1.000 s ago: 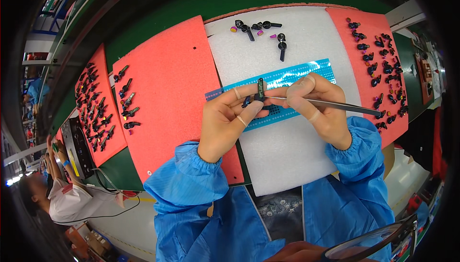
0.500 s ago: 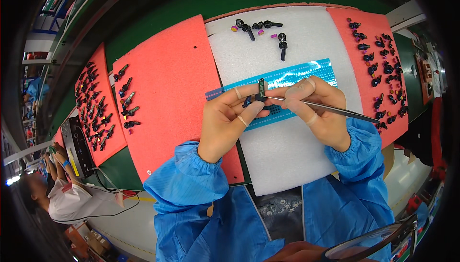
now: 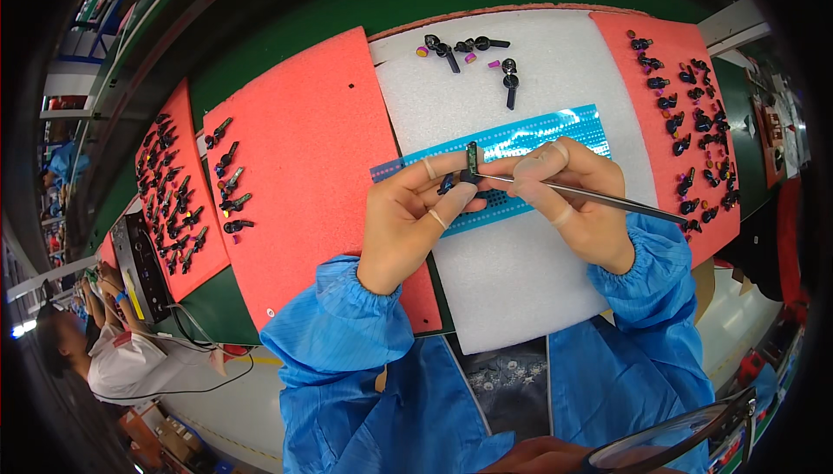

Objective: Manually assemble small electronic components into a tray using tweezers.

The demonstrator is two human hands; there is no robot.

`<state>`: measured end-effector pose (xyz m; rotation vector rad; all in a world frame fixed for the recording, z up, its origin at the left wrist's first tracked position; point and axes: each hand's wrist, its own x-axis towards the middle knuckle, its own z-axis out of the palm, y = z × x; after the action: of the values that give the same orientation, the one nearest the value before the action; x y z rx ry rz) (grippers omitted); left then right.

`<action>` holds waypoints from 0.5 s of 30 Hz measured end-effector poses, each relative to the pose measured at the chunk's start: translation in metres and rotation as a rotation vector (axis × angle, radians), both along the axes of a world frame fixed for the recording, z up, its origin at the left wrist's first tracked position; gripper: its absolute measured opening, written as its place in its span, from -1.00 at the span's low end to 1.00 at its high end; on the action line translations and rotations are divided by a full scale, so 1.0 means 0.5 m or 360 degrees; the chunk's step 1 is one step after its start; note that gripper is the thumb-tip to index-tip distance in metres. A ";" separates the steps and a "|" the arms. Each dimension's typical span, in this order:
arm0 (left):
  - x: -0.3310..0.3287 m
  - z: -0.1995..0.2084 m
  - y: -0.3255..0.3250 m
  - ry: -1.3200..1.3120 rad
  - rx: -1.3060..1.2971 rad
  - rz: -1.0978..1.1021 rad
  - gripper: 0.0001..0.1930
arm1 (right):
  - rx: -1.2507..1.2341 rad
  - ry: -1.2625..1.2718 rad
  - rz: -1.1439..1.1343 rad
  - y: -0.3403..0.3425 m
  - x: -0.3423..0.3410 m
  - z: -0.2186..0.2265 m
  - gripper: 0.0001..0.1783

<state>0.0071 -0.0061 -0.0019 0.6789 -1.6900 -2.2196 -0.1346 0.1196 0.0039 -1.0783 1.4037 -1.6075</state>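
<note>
Big white foam sheet (image 3: pixel 555 283) sits mid-worktop with red foam pads (image 3: pixel 304 170) along its left and right edges, and a blue perforated strip (image 3: pixel 573 131) lies across its middle. Over that strip, the left hand (image 3: pixel 408 222) has thumb and fingers pinched on a small black part (image 3: pixel 471 160) held upright. The right hand (image 3: pixel 573 201) is closed around thin metal tweezers (image 3: pixel 599 199), tips at the part, touching I think, too tiny to say.

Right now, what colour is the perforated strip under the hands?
Light blue with rows of small dots, the perforated strip; head view.
</note>
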 end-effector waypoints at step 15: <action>0.001 -0.001 -0.001 -0.0002 0.0001 -0.0014 -0.69 | 0.0003 -0.0011 0.0007 0.000 0.000 0.002 -0.93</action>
<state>0.0076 -0.0065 -0.0022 0.6743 -1.6964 -2.2260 -0.1344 0.1197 0.0050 -1.0732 1.3971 -1.6048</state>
